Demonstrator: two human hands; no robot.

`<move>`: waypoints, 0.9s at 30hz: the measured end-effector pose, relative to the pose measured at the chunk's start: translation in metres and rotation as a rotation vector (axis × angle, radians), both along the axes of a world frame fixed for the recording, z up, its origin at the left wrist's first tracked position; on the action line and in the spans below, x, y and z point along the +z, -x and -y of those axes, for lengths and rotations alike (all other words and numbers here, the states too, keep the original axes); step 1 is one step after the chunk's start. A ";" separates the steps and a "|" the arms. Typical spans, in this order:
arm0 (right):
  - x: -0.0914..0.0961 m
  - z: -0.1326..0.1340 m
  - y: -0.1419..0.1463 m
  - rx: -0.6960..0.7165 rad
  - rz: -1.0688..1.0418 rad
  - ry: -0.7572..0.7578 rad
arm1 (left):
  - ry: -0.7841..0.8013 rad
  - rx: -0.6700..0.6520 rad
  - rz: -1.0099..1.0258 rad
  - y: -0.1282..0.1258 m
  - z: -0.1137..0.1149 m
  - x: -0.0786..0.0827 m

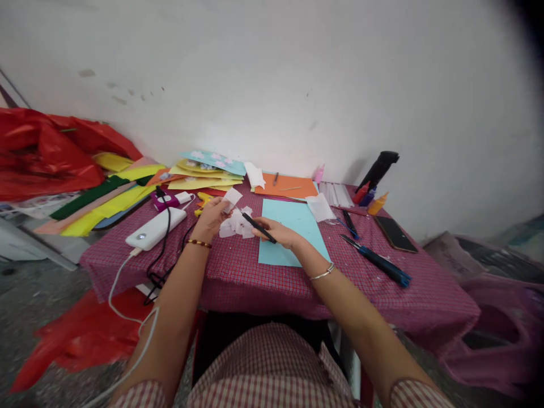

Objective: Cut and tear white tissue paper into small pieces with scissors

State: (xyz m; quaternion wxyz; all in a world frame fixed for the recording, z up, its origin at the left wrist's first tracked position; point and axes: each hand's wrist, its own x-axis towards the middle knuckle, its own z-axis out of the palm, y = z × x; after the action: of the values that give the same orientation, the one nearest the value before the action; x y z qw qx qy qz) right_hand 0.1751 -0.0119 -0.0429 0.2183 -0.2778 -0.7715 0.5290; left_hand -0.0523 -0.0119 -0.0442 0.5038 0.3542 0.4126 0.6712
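Observation:
My left hand (213,215) pinches a small white piece of paper (233,196) above the table. In my right hand (277,231) is a slim black-handled tool (258,227) with a thin metal end, its exact kind unclear. That end points at the paper, and I cannot tell whether they touch. Just below the hands lies a loose pile of white paper pieces (236,224). A light blue sheet (289,226) lies flat beneath my right hand.
Left of my hands are a white power bank (156,229) with cables and a yellow glue gun (204,202). Coloured paper (208,170) is stacked behind. On the right lie a blue-and-black tool (378,262), a phone (395,233), small bottles (377,204) and a black upright object (378,169).

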 end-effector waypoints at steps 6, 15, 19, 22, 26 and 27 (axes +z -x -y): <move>-0.002 0.001 0.006 -0.084 -0.008 0.047 | 0.093 -0.031 -0.100 -0.003 0.000 -0.003; -0.001 0.002 0.006 -0.110 0.022 -0.109 | 0.152 -0.053 -0.130 -0.006 0.000 -0.003; -0.002 0.001 0.006 -0.133 0.063 -0.143 | 0.162 -0.053 -0.098 -0.006 -0.001 -0.005; 0.000 0.003 0.005 -0.132 0.051 -0.112 | 0.136 -0.042 -0.049 -0.007 0.000 -0.004; 0.005 0.007 0.001 -0.055 -0.039 0.020 | 0.080 -0.022 0.028 -0.006 0.002 0.000; 0.006 0.007 0.000 -0.030 -0.070 0.066 | 0.072 -0.019 0.045 -0.006 0.003 0.001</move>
State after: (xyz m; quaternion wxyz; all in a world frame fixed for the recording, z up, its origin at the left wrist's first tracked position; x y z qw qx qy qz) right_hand 0.1752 -0.0193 -0.0370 0.2436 -0.2777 -0.7414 0.5602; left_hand -0.0462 -0.0147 -0.0432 0.5316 0.3246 0.4218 0.6588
